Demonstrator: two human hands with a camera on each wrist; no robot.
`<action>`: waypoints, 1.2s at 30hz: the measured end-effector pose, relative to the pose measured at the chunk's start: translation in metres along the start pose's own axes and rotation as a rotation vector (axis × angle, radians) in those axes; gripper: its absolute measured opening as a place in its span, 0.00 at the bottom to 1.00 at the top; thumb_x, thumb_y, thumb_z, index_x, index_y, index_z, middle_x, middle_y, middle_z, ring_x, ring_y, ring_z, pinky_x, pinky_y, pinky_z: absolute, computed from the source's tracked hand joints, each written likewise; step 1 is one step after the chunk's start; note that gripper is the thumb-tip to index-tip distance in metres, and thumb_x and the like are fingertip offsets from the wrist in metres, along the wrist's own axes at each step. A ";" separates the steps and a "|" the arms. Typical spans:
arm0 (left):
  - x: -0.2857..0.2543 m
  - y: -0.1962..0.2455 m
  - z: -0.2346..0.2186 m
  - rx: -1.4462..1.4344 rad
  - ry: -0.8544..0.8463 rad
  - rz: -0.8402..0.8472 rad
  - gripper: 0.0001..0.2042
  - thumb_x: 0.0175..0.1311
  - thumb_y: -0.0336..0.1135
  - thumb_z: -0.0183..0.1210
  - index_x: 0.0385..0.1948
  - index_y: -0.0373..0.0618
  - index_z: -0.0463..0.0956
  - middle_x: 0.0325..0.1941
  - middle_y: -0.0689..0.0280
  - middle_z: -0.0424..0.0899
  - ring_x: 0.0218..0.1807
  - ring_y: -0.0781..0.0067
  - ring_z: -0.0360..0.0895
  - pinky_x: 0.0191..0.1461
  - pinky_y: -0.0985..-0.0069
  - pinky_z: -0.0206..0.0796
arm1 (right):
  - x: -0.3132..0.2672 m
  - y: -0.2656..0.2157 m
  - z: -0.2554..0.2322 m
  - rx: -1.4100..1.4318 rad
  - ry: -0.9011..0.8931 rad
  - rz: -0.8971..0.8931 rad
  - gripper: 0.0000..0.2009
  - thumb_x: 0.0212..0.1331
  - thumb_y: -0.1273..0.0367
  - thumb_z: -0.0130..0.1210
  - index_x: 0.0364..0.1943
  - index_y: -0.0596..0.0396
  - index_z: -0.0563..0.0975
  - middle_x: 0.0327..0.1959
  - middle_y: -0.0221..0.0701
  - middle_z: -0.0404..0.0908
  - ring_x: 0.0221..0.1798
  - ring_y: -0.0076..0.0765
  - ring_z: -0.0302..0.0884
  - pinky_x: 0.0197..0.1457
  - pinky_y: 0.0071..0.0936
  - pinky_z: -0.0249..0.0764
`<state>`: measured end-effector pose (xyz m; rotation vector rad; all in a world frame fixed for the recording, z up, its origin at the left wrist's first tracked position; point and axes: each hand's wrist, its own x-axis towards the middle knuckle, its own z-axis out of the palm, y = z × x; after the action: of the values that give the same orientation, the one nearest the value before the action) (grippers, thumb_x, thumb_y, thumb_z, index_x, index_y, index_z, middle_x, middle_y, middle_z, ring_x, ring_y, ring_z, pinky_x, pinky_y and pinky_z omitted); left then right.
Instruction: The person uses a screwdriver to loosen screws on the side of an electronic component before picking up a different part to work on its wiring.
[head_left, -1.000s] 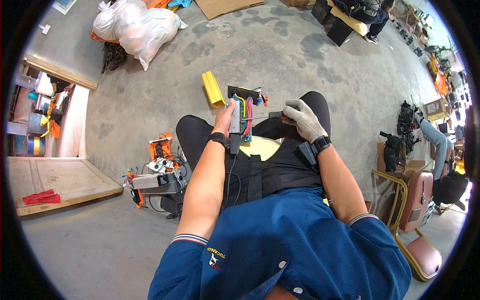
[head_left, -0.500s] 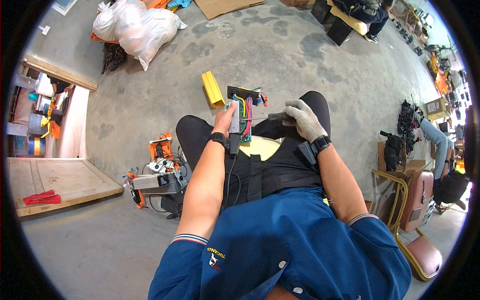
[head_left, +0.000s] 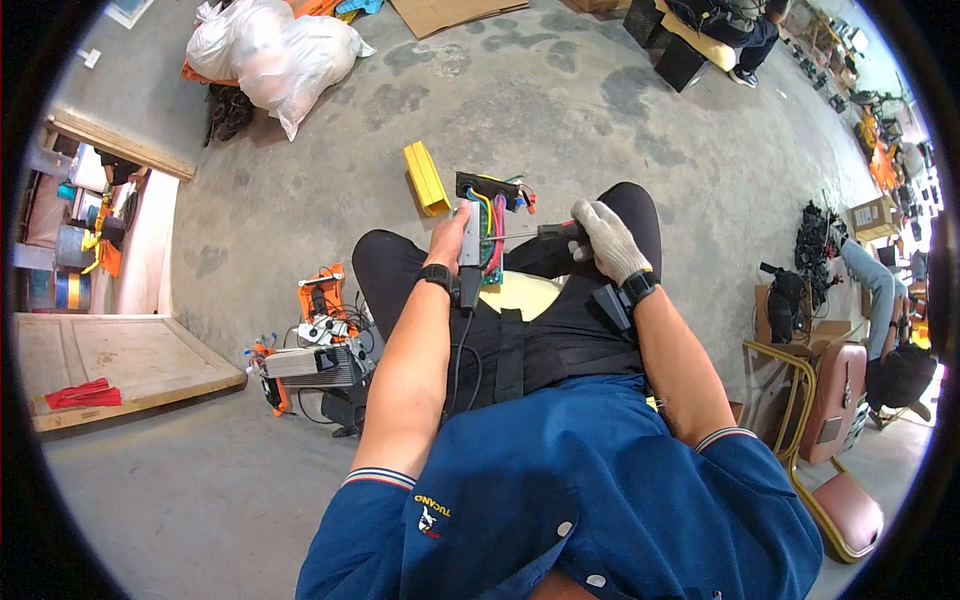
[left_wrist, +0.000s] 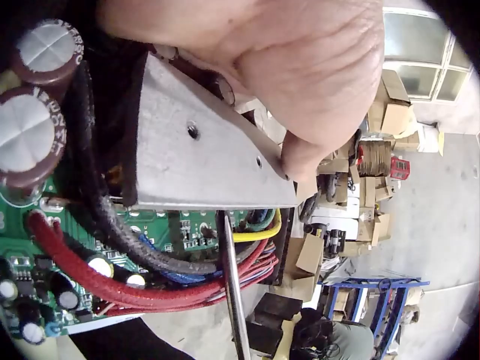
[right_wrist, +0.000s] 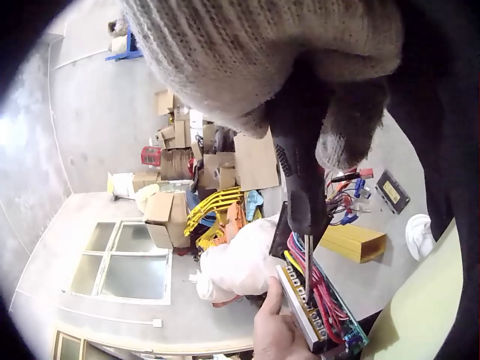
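Observation:
My bare left hand (head_left: 448, 240) grips a circuit board (left_wrist: 172, 229) by its grey metal bar (left_wrist: 202, 142), thumb and fingers around the bar. Red, black and yellow wires (left_wrist: 142, 292) run along the green board. My gloved right hand (head_left: 608, 240) holds a screwdriver by its dark handle (right_wrist: 300, 150). The screwdriver's shaft (left_wrist: 235, 292) reaches across to the side of the bar, over the wires; its tip is hidden in the left wrist view. A black end plate (head_left: 487, 190) with loose wires is at the board's far end.
A yellow rectangular housing (head_left: 427, 180) lies on the floor beyond the left hand. Orange and grey equipment (head_left: 315, 365) is left of the legs. White bags (head_left: 275, 65) lie farther off, and a pink chair (head_left: 835, 400) stands at right.
The right hand's fingers have shifted and spread somewhat on the screwdriver handle, which has turned to show a red part. The left hand and board look almost unmoved.

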<state>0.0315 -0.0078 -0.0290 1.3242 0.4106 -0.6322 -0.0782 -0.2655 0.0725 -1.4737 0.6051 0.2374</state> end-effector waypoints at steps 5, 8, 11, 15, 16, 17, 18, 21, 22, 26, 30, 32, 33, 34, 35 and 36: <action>-0.003 0.003 0.001 -0.025 0.009 -0.015 0.22 0.71 0.54 0.56 0.43 0.40 0.80 0.37 0.63 0.85 0.35 0.71 0.81 0.39 0.70 0.73 | 0.007 0.010 -0.004 0.032 -0.038 -0.050 0.20 0.68 0.62 0.52 0.55 0.64 0.73 0.39 0.35 0.76 0.31 0.27 0.78 0.35 0.23 0.78; 0.003 -0.001 -0.004 0.002 -0.050 -0.031 0.23 0.71 0.58 0.54 0.50 0.45 0.77 0.43 0.63 0.86 0.40 0.69 0.84 0.44 0.69 0.77 | 0.006 0.012 -0.004 0.109 -0.060 -0.117 0.20 0.65 0.66 0.55 0.56 0.64 0.73 0.42 0.37 0.77 0.37 0.29 0.79 0.41 0.25 0.80; 0.006 -0.003 -0.005 0.005 -0.052 -0.029 0.23 0.71 0.58 0.53 0.50 0.45 0.77 0.43 0.63 0.86 0.40 0.69 0.84 0.43 0.69 0.77 | 0.006 0.011 -0.004 0.145 -0.065 -0.145 0.20 0.64 0.66 0.57 0.56 0.65 0.72 0.46 0.39 0.76 0.44 0.31 0.78 0.46 0.28 0.80; 0.005 -0.003 -0.003 0.009 -0.033 -0.032 0.23 0.72 0.57 0.54 0.47 0.42 0.79 0.41 0.63 0.85 0.38 0.70 0.83 0.42 0.69 0.75 | 0.005 0.007 -0.002 0.110 -0.056 -0.097 0.22 0.66 0.61 0.55 0.55 0.66 0.73 0.48 0.39 0.75 0.46 0.31 0.78 0.47 0.29 0.81; 0.003 -0.001 -0.002 -0.003 -0.005 -0.022 0.24 0.71 0.55 0.55 0.44 0.39 0.81 0.40 0.62 0.85 0.37 0.70 0.82 0.42 0.70 0.73 | 0.006 0.008 -0.002 0.073 -0.043 -0.083 0.22 0.67 0.59 0.54 0.54 0.66 0.73 0.48 0.39 0.75 0.46 0.31 0.77 0.46 0.29 0.81; 0.003 -0.001 -0.002 -0.003 -0.004 -0.022 0.24 0.71 0.55 0.55 0.44 0.39 0.81 0.40 0.62 0.85 0.37 0.70 0.82 0.42 0.70 0.73 | 0.007 0.010 -0.002 0.073 -0.043 -0.083 0.22 0.67 0.59 0.54 0.54 0.66 0.73 0.48 0.39 0.75 0.46 0.31 0.77 0.46 0.29 0.81; 0.004 -0.002 -0.002 -0.008 -0.008 -0.019 0.24 0.71 0.55 0.55 0.45 0.38 0.81 0.41 0.62 0.85 0.38 0.70 0.82 0.43 0.70 0.73 | 0.008 0.011 -0.002 0.067 -0.022 -0.071 0.23 0.68 0.57 0.53 0.53 0.65 0.74 0.46 0.38 0.75 0.44 0.30 0.78 0.45 0.28 0.81; 0.004 -0.002 -0.002 -0.009 -0.013 -0.013 0.24 0.71 0.55 0.55 0.45 0.39 0.81 0.41 0.62 0.85 0.38 0.70 0.82 0.44 0.69 0.73 | 0.011 0.014 -0.003 0.013 0.009 -0.056 0.23 0.69 0.54 0.51 0.51 0.64 0.75 0.43 0.37 0.76 0.40 0.29 0.77 0.43 0.27 0.81; 0.004 -0.002 -0.002 -0.005 -0.014 -0.008 0.24 0.71 0.55 0.55 0.46 0.39 0.81 0.41 0.62 0.85 0.38 0.70 0.82 0.43 0.69 0.73 | 0.012 0.015 -0.004 -0.035 0.018 -0.053 0.23 0.69 0.54 0.51 0.50 0.64 0.76 0.41 0.36 0.76 0.38 0.29 0.77 0.42 0.27 0.80; 0.004 -0.002 -0.002 -0.005 -0.016 -0.014 0.24 0.71 0.55 0.55 0.45 0.39 0.81 0.40 0.63 0.85 0.37 0.70 0.81 0.42 0.69 0.73 | 0.007 0.009 -0.002 -0.068 0.032 -0.038 0.20 0.67 0.57 0.52 0.50 0.63 0.77 0.40 0.36 0.77 0.36 0.29 0.78 0.42 0.26 0.80; 0.006 -0.004 -0.003 -0.032 -0.012 -0.021 0.23 0.71 0.55 0.55 0.43 0.40 0.81 0.38 0.64 0.84 0.35 0.71 0.81 0.40 0.70 0.73 | 0.006 0.012 -0.004 0.018 -0.029 -0.121 0.21 0.64 0.63 0.55 0.55 0.65 0.75 0.46 0.39 0.78 0.44 0.32 0.80 0.45 0.28 0.81; 0.006 -0.004 -0.003 -0.036 -0.012 -0.023 0.23 0.71 0.55 0.55 0.42 0.41 0.81 0.38 0.64 0.84 0.35 0.71 0.81 0.39 0.70 0.73 | 0.005 0.011 -0.006 0.066 -0.065 -0.148 0.22 0.63 0.64 0.56 0.56 0.66 0.74 0.48 0.40 0.78 0.46 0.33 0.80 0.46 0.28 0.81; 0.004 -0.003 -0.002 -0.039 -0.018 -0.017 0.23 0.71 0.55 0.55 0.42 0.40 0.81 0.37 0.64 0.84 0.34 0.71 0.81 0.39 0.70 0.73 | 0.007 0.012 -0.007 0.071 -0.068 -0.161 0.22 0.63 0.64 0.56 0.57 0.67 0.73 0.50 0.41 0.77 0.47 0.34 0.80 0.47 0.28 0.81; 0.003 -0.002 -0.002 -0.041 -0.023 -0.012 0.23 0.71 0.55 0.55 0.42 0.40 0.81 0.37 0.64 0.84 0.34 0.71 0.81 0.39 0.70 0.73 | 0.008 0.013 -0.007 0.076 -0.072 -0.174 0.23 0.62 0.64 0.57 0.57 0.67 0.72 0.51 0.42 0.77 0.48 0.35 0.80 0.48 0.29 0.81; 0.000 0.000 0.000 -0.042 -0.023 -0.012 0.23 0.71 0.55 0.55 0.42 0.40 0.81 0.37 0.64 0.84 0.34 0.71 0.81 0.39 0.70 0.73 | 0.008 0.014 -0.006 0.076 -0.072 -0.173 0.23 0.62 0.64 0.57 0.57 0.67 0.72 0.51 0.42 0.77 0.48 0.35 0.80 0.48 0.29 0.81; -0.002 0.002 0.001 -0.029 -0.008 -0.013 0.22 0.72 0.55 0.55 0.42 0.40 0.81 0.37 0.64 0.84 0.34 0.72 0.81 0.39 0.70 0.73 | 0.009 0.015 -0.006 0.083 -0.062 -0.160 0.23 0.63 0.63 0.56 0.57 0.67 0.73 0.50 0.42 0.77 0.47 0.34 0.80 0.47 0.28 0.81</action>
<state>0.0311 -0.0084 -0.0266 1.2919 0.4208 -0.6394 -0.0794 -0.2712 0.0553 -1.4208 0.4392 0.1311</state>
